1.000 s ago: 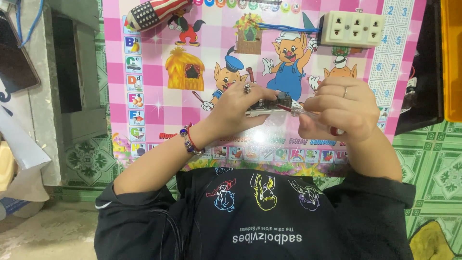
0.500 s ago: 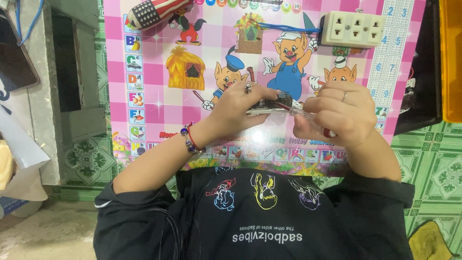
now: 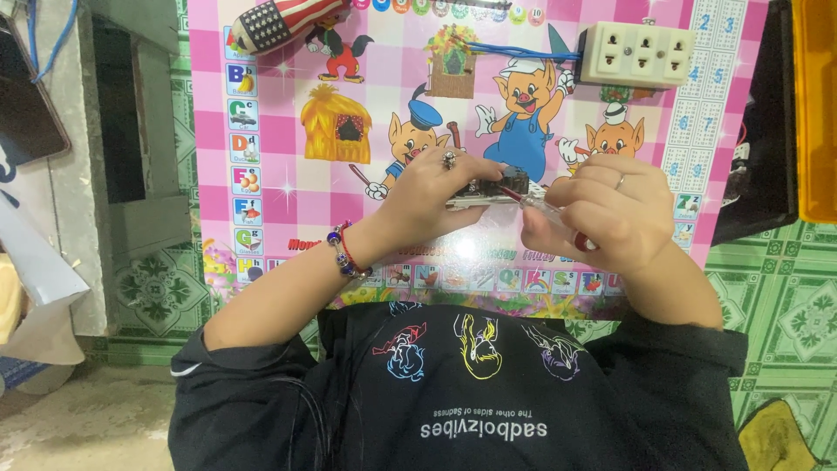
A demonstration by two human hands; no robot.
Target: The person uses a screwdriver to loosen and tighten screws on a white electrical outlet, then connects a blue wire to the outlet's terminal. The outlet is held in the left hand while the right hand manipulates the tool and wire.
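Note:
My left hand (image 3: 432,196), with a ring and a beaded bracelet on the wrist, is shut on a small dark electrical part on a pale board (image 3: 490,192), held above a pink cartoon alphabet mat (image 3: 279,148). My right hand (image 3: 615,218) grips a thin screwdriver (image 3: 534,202) with a red handle end. Its tip touches the right end of the part. The two hands are close together, and their fingers cover most of the part.
A cream three-socket power strip (image 3: 636,54) with a blue wire (image 3: 514,52) lies on the mat's far right. A striped object (image 3: 279,22) sits at the mat's top left. Green patterned floor tiles (image 3: 785,305) lie to the right, and a grey concrete block (image 3: 78,174) to the left.
Both hands stay on the part and the screwdriver. My right hand has shifted only slightly against the part.

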